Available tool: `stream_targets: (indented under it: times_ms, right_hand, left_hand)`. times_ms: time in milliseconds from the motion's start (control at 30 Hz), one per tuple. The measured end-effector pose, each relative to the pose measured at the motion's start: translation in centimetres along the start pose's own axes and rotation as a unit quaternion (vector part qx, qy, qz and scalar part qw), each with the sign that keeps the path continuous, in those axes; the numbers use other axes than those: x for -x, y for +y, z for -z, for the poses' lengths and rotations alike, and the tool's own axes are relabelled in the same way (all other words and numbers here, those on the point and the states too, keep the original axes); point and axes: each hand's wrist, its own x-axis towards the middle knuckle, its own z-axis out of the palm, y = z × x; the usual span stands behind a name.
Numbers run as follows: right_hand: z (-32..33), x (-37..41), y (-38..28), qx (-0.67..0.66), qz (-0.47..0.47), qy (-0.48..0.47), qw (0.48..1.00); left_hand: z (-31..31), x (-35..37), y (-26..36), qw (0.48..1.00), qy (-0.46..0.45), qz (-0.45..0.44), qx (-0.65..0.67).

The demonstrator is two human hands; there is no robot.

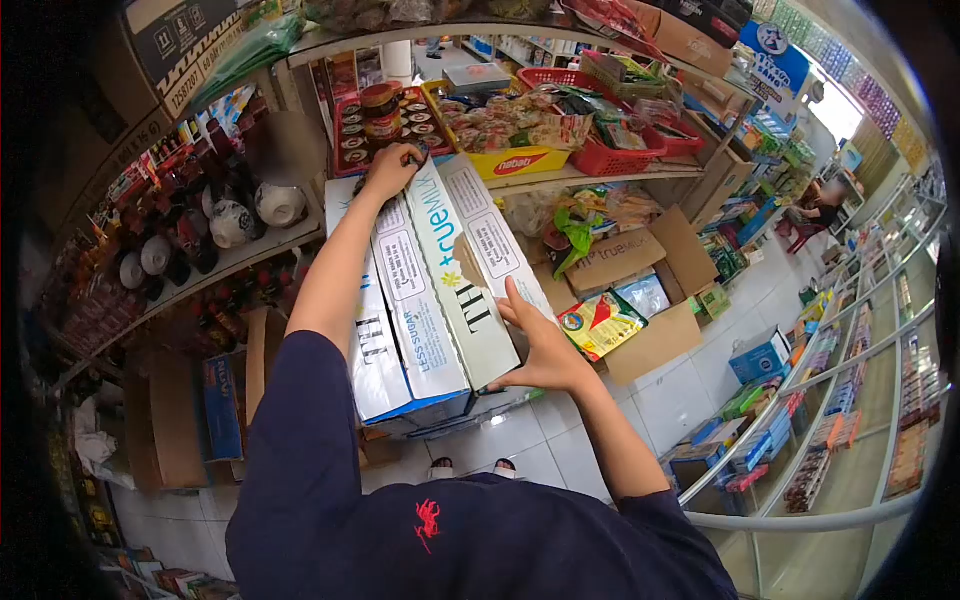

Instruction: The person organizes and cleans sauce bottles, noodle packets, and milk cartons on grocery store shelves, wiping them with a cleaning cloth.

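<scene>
Two long milk cartons lie side by side in front of me. The left is a white-and-blue milk carton (420,330) marked "LESS SUGAR"; the right is a greenish-white milk carton (455,235) with "TH true MILK" lettering and a torn brown patch on top. My left hand (393,172) bends its fingers over the cartons' far end, where its fingertips are partly hidden. At the near right corner, my right hand (545,345) grips the greenish-white carton's side, thumb and fingers spread around the edge.
Beyond the cartons, a shelf bears a red tray of jars (385,125), a yellow box of packets (510,140) and a red basket (620,150). An opened cardboard box (690,265) with a yellow-red packet (602,325) stands right. Bowls (235,222) line the left shelf; a glass case (800,520) curves right.
</scene>
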Motion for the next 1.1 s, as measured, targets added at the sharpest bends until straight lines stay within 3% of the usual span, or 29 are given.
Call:
stream_targets:
  times_ms: [100, 167, 233, 300, 433, 500, 567, 633, 767, 967, 1100]
  right_hand:
    - [-0.3, 0.0, 0.6, -0.019, -0.006, 0.000, 1.000]
    - [-0.7, 0.1, 1.0, 0.007, 0.020, 0.026, 0.999]
    - [-0.8, 0.1, 0.6, -0.018, 0.021, 0.032, 0.999]
    - [-0.8, 0.1, 0.7, -0.048, 0.012, 0.019, 0.999]
    - [-1.0, 0.3, 1.0, -0.038, -0.002, 0.018, 0.999]
    - [-0.7, 0.5, 0.2, 0.030, -0.014, 0.030, 0.999]
    - [-0.9, 0.4, 0.8, -0.028, 0.016, 0.028, 0.999]
    - [-1.5, 0.3, 1.6, -0.055, 0.007, 0.043, 0.998]
    - [-1.1, 0.7, 1.1, -0.044, 0.001, 0.036, 0.998]
    - [-0.7, 0.7, 0.6, -0.026, -0.025, 0.016, 0.999]
    - [-0.8, 0.6, -0.3, 0.002, -0.051, 0.027, 0.998]
  left_hand:
    - [0.5, 1.0, 1.8, 0.999, -0.013, 0.044, -0.017]
    - [0.2, 2.2, 2.2, 0.996, -0.033, 0.001, 0.077]
    - [2.0, 4.5, 5.8, 0.981, -0.141, 0.024, 0.132]
    - [0.6, 6.8, 6.2, 0.965, -0.167, 0.013, 0.201]
    - [3.0, 14.1, 14.2, 0.952, -0.229, -0.077, 0.188]
    - [3.8, 17.6, 16.9, 0.938, -0.248, -0.142, 0.195]
    - [5.0, 20.5, 19.8, 0.902, -0.325, -0.165, 0.231]
    - [5.1, 22.5, 20.4, 0.917, -0.278, -0.199, 0.205]
    - [5.0, 22.0, 20.4, 0.923, -0.267, -0.136, 0.242]
    - [4.8, 21.0, 19.9, 0.937, -0.251, -0.146, 0.195]
    - [3.3, 18.0, 15.9, 0.979, -0.100, -0.157, 0.077]
